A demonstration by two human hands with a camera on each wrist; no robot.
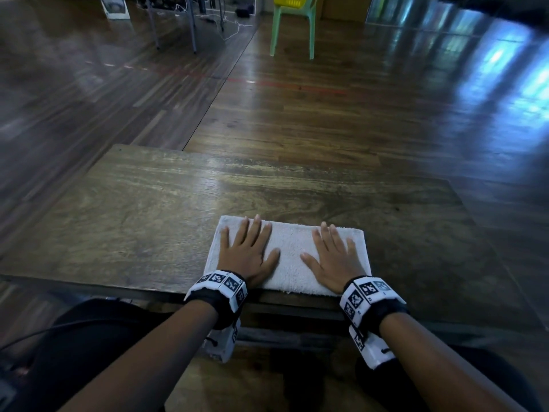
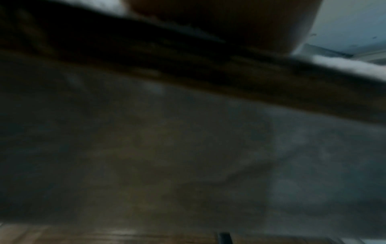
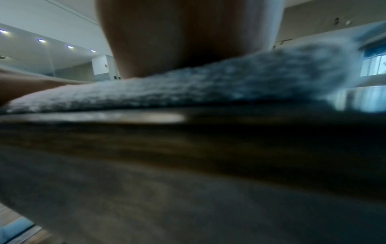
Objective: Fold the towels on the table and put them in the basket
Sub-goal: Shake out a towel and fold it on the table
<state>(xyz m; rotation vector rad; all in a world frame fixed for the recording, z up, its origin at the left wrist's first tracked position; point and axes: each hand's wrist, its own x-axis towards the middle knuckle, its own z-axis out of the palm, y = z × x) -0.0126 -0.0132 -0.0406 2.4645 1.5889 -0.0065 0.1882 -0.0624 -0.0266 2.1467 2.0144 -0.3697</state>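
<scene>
Both hands flat | left hand [image 1: 248,251], right hand [image 1: 332,260] press folded towel [image 1: 292,263] | table [image 1: 148,218]

1. No words, brand names or numbers can be read in any view.
2. The only signs are black-and-white square code markers on the left wristband [image 1: 222,285] and the right wristband [image 1: 366,295]; they are patterns, not letters.
3. More such markers sit on the white camera housings below each wrist, too small and tilted to decode.
4. The white poster [image 1: 114,5] leaning on the far left floor bears a picture; any print on it is too blurred to read.
</scene>
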